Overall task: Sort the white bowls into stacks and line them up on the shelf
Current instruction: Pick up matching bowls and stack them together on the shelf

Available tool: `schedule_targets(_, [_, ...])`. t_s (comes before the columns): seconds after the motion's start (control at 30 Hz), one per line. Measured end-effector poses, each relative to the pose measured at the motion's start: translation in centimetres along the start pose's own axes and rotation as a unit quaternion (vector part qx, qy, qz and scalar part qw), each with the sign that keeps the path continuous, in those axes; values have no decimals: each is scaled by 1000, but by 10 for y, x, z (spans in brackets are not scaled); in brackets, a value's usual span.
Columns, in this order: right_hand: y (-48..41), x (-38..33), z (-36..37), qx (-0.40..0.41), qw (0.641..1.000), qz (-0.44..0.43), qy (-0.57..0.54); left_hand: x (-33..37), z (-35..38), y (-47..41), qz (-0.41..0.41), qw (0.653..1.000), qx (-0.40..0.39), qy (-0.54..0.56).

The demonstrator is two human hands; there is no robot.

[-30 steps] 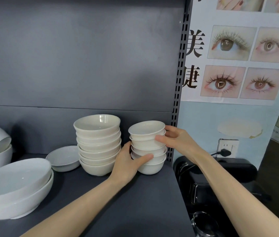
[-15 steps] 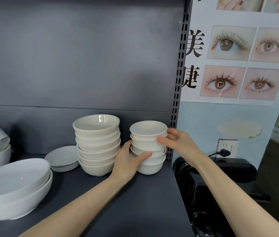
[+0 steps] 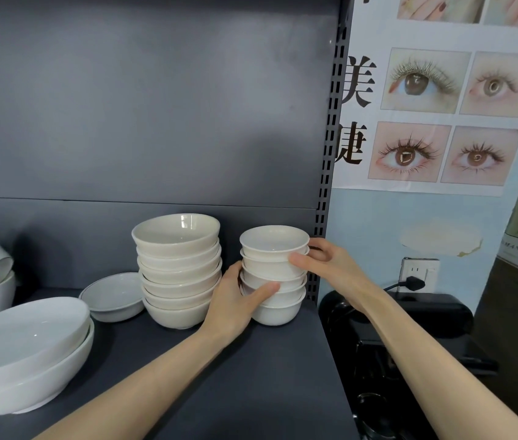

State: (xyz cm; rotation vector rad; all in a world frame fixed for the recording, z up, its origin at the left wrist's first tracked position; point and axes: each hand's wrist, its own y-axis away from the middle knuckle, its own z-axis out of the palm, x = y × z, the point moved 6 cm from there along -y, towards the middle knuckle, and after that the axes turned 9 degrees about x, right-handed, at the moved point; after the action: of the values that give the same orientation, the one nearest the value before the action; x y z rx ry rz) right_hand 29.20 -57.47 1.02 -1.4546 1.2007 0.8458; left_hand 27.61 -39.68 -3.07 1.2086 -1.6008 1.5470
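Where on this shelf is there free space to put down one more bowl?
The front of the shelf is bare, between the large bowls and the shelf's right edge; the left forearm crosses it. The back row is crowded: shallow dish, medium stack and small stack, with the left hand filling the gap between the stacks.

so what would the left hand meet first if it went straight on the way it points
The left hand grips the small stack, pointing into the gap beside the taller stack; straight on it likely meets the shelf's back panel, though depth is unclear.
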Motion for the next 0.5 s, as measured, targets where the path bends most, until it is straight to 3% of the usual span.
schedule_targets(0.3, [-7, -18, 3, 5, 999, -28, 29, 12, 5, -6, 19, 999, 19, 39])
schedule_targets(0.5, [-9, -19, 0, 36, 999, -25, 22, 8, 6, -11, -16, 997, 34, 64])
